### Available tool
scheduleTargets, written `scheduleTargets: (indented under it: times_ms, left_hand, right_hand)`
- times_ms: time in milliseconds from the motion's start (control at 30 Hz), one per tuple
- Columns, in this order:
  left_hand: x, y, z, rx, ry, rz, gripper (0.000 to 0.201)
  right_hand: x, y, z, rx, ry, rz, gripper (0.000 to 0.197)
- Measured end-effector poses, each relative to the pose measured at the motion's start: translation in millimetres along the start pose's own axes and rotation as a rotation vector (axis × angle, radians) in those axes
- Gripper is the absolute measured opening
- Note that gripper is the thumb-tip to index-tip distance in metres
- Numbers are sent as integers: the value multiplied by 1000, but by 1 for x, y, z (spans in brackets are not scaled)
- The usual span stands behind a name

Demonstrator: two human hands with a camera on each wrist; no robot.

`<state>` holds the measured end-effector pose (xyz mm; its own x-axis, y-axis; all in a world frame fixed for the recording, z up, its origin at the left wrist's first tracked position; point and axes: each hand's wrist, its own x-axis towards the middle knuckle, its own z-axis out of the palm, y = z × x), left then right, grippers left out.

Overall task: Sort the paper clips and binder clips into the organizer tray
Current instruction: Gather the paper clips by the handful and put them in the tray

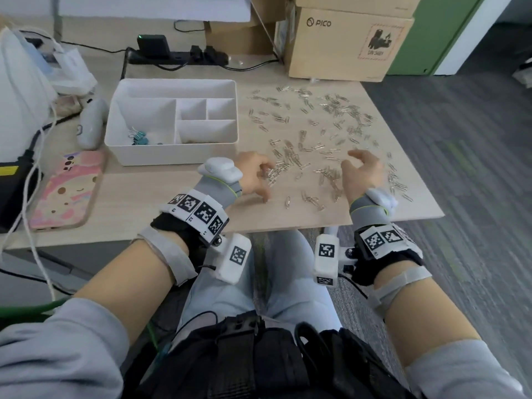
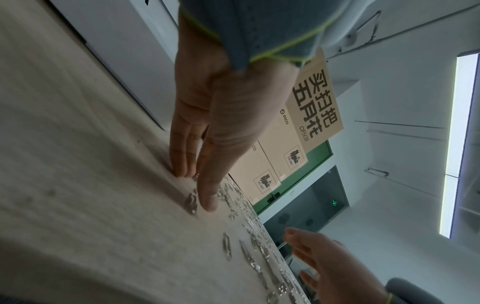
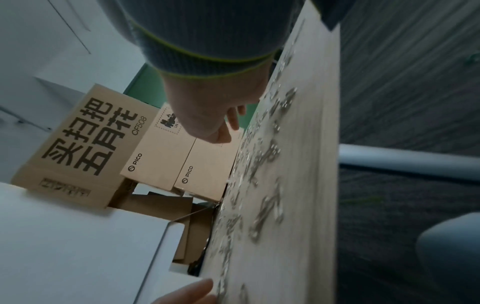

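A white organizer tray [image 1: 172,156] stands on the left half of the wooden table. Its large left compartment holds a few blue binder clips [image 1: 141,137]. Silver paper clips [image 1: 316,119] lie scattered over the table right of the tray. My left hand [image 1: 259,180] is down among the nearest clips, with straight fingertips [image 2: 206,202] touching the tabletop beside a paper clip [image 2: 191,202]. My right hand [image 1: 361,168] hovers just above the clips further right. Its fingers [image 3: 232,120] are loosely spread and hold nothing that I can see.
A phone in a pink case [image 1: 66,188] lies near the front left. A grey controller [image 1: 90,122] sits left of the tray. Cardboard boxes [image 1: 345,44] and a power strip [image 1: 178,57] line the back. The table's right edge [image 1: 408,156] runs close to the clips.
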<state>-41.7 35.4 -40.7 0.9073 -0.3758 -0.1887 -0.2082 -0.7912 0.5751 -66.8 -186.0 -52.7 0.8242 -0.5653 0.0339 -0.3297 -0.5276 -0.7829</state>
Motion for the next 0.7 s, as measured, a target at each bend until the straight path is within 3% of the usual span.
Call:
scheduleTargets:
  times_ms: [67,200,467,600,700]
  left_hand:
    - [0,1,3,35,11,-13,63]
    - [9,7,12,12,91,-28,50]
    - [27,18,25,-88,152,-1,32]
    - [16,15,8,-73,214,-19,41]
    - [7,15,-5,71,9,-166,39]
  right_hand:
    - [7,11,-4,-103,28,-5,46]
    - [16,28,-8,-364,-68,51,47]
    - [12,36,-4,-220,-284,-154,28]
    - [7,35,-6,-135,-188,-160,33]
    - [7,36,-10,-211,-34,-95,43]
